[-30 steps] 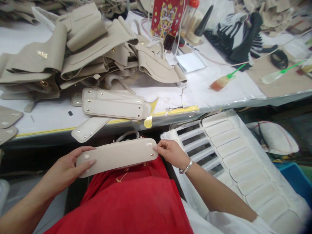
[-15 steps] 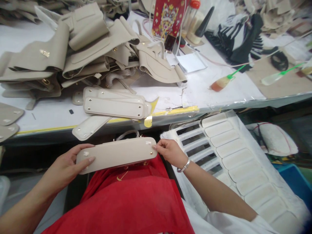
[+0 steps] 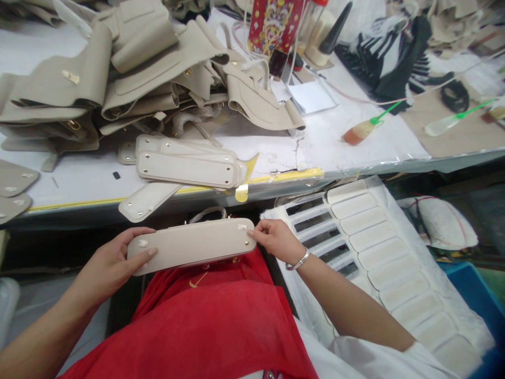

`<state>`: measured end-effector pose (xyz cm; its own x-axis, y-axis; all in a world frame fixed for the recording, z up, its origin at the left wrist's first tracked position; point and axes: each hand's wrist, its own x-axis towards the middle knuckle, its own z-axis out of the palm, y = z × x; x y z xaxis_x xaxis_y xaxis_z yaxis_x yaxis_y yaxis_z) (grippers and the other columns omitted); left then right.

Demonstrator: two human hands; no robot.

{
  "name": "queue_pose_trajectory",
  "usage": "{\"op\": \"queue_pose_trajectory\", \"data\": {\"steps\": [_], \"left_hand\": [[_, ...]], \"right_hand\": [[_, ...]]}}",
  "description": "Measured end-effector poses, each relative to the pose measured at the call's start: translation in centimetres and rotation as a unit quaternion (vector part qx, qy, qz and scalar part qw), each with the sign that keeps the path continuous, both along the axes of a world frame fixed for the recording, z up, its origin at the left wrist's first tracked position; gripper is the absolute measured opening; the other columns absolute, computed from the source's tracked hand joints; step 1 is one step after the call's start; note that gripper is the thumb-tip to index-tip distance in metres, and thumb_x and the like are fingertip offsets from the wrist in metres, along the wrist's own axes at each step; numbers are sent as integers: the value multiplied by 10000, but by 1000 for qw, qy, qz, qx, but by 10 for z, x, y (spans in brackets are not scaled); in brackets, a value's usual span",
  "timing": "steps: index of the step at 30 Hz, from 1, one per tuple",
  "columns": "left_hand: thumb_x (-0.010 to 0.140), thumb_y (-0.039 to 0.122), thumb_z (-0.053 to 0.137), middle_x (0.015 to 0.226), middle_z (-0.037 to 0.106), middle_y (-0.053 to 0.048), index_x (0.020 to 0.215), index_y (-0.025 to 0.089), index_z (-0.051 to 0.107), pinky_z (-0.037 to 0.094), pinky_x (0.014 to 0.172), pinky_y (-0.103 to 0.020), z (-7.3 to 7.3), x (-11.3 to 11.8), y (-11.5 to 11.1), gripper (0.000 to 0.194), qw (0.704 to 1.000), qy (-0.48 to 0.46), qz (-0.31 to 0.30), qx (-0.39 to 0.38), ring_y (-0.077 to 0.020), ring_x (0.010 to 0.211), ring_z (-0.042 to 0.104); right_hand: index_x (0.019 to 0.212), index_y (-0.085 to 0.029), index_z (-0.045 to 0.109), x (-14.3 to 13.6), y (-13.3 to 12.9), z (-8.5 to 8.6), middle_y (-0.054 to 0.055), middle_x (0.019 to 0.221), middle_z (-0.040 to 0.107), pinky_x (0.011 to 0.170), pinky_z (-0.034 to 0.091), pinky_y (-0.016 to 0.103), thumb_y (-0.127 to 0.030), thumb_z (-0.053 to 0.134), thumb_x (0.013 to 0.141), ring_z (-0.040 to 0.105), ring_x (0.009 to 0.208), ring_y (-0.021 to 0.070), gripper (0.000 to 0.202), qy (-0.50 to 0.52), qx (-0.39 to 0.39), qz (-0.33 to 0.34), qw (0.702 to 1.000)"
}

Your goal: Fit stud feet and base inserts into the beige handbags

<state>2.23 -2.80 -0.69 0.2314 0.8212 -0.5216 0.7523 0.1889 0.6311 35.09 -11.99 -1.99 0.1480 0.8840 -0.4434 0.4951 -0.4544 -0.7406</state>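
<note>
A long beige bag base panel [image 3: 197,242] with rounded ends lies level over my lap. My left hand [image 3: 114,258] grips its left end, thumb on top beside a small white tab [image 3: 142,243]. At the other end, my right hand [image 3: 276,241] is closed in a pinch on the panel's edge, close to a second white tab [image 3: 242,227]. Below that tab a bare gold stud [image 3: 246,243] shows. What lies between the right fingertips is hard to see. Part of a bag handle [image 3: 209,212] shows behind the panel.
Similar panels [image 3: 185,169] are stacked at the table's front edge. Beige bag pieces [image 3: 142,89] heap behind them. A squeeze bottle [image 3: 359,131] with a green nozzle lies on the table. To my right, pale rounded pieces [image 3: 381,239] lie in rows on a covered board.
My right fingertips have shifted slightly up along the panel's right end, nearer the white tab. The left hand keeps its hold; the view has moved a little.
</note>
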Motion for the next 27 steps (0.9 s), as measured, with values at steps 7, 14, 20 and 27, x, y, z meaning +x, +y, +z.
{"op": "queue_pose_trajectory", "data": {"steps": [7,14,20,27], "left_hand": [[688,528,636,899,656,-40,1178,190,438,508,607,-261,7,-4,2,628,996,-50,41,-60,-211,775,631],[687,395,636,627,554,38,1065,146,464,438,484,-227,7,-14,-2,484,985,-142,95,-17,-113,504,525],[714,315,620,586,538,54,1029,153,475,392,484,-212,-4,-25,3,383,982,-158,97,22,-97,482,500],[701,290,636,594,534,59,991,154,484,380,517,-216,-5,-30,3,354,984,-159,74,19,-90,501,483]], "right_hand": [[619,-165,510,2,5,1,-52,423,443,417,261,192,-400,555,766,387,397,67,281,10,-32,15,999],[586,-182,483,-4,9,13,-51,407,395,393,250,206,-569,537,731,340,378,76,417,12,-82,17,996],[615,-192,498,-5,14,7,-56,398,364,400,215,219,-648,564,668,291,388,85,463,34,-135,7,990],[623,-189,475,-7,11,9,-63,400,365,411,194,211,-639,580,679,279,388,73,465,64,-152,-5,986]]}}
